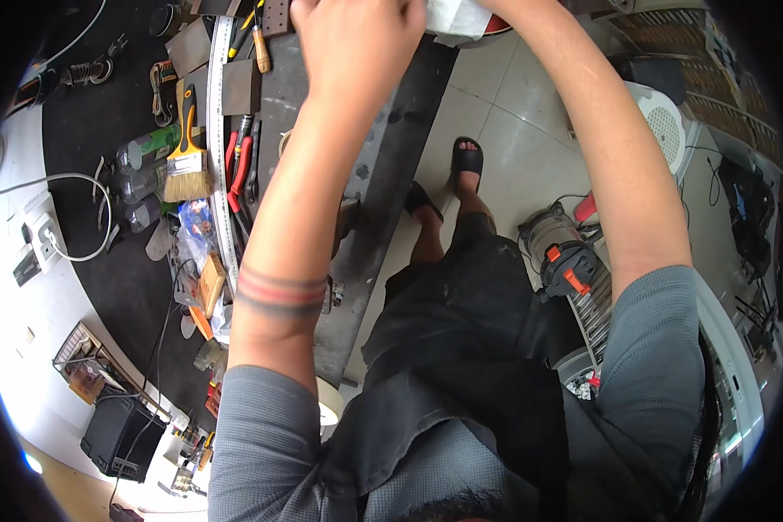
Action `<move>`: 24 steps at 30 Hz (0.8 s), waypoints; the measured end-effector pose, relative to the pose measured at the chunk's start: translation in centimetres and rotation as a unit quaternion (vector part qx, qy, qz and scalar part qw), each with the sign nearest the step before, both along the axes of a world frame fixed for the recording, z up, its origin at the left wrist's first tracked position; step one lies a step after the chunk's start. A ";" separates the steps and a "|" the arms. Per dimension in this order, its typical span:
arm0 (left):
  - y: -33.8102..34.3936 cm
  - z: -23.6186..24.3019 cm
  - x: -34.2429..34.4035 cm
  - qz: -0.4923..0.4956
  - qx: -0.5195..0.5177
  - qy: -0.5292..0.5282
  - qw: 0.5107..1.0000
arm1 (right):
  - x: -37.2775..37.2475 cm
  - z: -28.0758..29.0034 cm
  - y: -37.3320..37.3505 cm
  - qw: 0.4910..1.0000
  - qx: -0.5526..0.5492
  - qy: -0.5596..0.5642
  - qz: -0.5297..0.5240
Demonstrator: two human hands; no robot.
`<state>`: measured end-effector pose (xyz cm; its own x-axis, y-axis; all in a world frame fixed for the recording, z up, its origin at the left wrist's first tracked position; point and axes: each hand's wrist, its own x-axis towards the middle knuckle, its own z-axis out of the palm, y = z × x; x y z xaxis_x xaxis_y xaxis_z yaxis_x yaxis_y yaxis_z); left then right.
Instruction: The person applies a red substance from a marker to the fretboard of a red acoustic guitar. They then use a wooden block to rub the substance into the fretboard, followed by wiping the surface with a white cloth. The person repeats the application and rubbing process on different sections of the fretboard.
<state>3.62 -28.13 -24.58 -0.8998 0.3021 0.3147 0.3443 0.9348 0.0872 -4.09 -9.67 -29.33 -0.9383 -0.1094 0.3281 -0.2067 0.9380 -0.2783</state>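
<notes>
Note left hand (pixel 358 39) curled near white sheet (pixel 452 16) — cannot tell if grasping, nor see right hand — and flat paintbrush (pixel 187 163) and red-handled pliers (pixel 244 165) flanking ruler (pixel 217 100), presumably for reach.

Yel.-&-blk paintbrush (pixel 188 162) lies btwn plastic btls (pixel 139 184) & red-handled pliers (pixel 242 167).

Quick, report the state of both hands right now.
Left hand: cut off by the top edge beside a white paper-like piece; grip cannot be told.
Right hand: out of frame, only its arm shows; cannot be told.
</notes>
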 end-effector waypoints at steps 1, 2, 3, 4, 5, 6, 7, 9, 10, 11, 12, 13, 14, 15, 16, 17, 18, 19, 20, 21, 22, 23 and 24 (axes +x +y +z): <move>-1.5 -1.0 1.7 -0.017 -0.012 0.012 1.000 | -0.2 -1.0 0.3 1.000 0.007 0.019 -0.012; -3.7 -1.8 3.8 -0.030 -0.028 0.024 0.999 | -0.5 -1.7 0.2 0.999 0.010 0.039 -0.020; -5.3 -1.2 6.3 -0.049 -0.035 0.009 0.998 | -0.6 -1.7 0.3 0.999 0.023 0.030 -0.024; -7.6 -0.6 9.7 -0.030 -0.050 -0.050 0.997 | -0.1 -2.1 -1.2 1.000 0.016 0.018 -0.011; -9.2 -0.2 12.1 -0.034 -0.064 -0.077 0.994 | 0.1 -1.6 -0.9 0.999 0.032 0.011 -0.018; -10.2 0.6 13.9 -0.037 -0.046 -0.126 0.990 | -0.4 -2.2 -0.2 0.999 0.037 0.018 -0.022; -10.8 1.1 15.1 -0.038 -0.043 -0.142 0.988 | -0.4 -2.4 0.0 0.999 0.038 0.018 -0.026; -10.8 1.3 16.2 -0.008 -0.048 -0.155 0.987 | -0.4 -2.2 -0.5 0.999 0.039 0.018 -0.026; -10.5 0.8 15.3 -0.020 -0.043 -0.128 0.991 | -0.3 -2.0 -0.5 0.999 0.036 0.008 -0.022; -9.5 0.3 13.7 -0.031 -0.035 -0.101 0.994 | -0.4 -1.9 -0.5 0.999 0.039 0.013 -0.022; -8.3 -0.4 11.7 -0.044 -0.026 -0.075 0.996 | -0.3 -2.0 -0.4 0.999 0.043 0.016 -0.024; -6.5 -0.9 8.6 -0.049 -0.031 -0.058 0.997 | -0.3 -2.0 -0.3 0.999 0.045 0.020 -0.024; -4.5 -1.2 5.3 -0.054 -0.029 -0.033 0.998 | -0.2 -1.8 -0.4 0.999 0.041 0.014 -0.023; -2.7 -1.5 1.9 -0.056 -0.021 -0.017 0.998 | -0.1 -1.4 -0.6 0.999 0.038 0.008 -0.023; -1.3 -2.4 -1.5 -0.065 -0.005 0.028 0.997 | -0.1 -1.1 -0.8 0.999 0.035 0.003 -0.022; -0.2 -2.3 -4.2 -0.070 -0.019 0.021 0.997 | -0.3 -1.4 -1.0 1.000 0.025 0.009 -0.015; 1.8 -0.6 -5.4 -0.047 0.046 0.012 0.998 | -0.5 -2.0 -0.9 1.000 0.015 0.014 -0.009; 1.5 -0.6 -5.1 -0.050 0.037 0.010 0.998 | -0.5 -1.7 -0.6 0.999 0.009 0.030 -0.006; 0.7 -1.3 -4.9 -0.051 0.024 -0.001 0.998 | -0.5 -1.5 -0.5 0.998 -0.047 0.044 0.005; 0.5 -1.8 -4.9 -0.058 0.014 -0.013 0.998 | -0.7 -1.5 0.1 0.996 -0.086 0.033 0.004; -0.2 -1.7 -2.7 -0.037 0.014 -0.033 0.999 | -0.8 -1.6 0.7 0.992 -0.126 0.022 0.004; -1.8 -1.9 -0.2 -0.054 0.011 -0.013 0.998 | -0.9 -1.5 1.1 0.986 -0.169 0.013 0.007; -3.3 -1.6 2.7 -0.050 -0.001 -0.043 0.998 | -0.6 -1.2 1.1 0.980 -0.198 0.024 0.004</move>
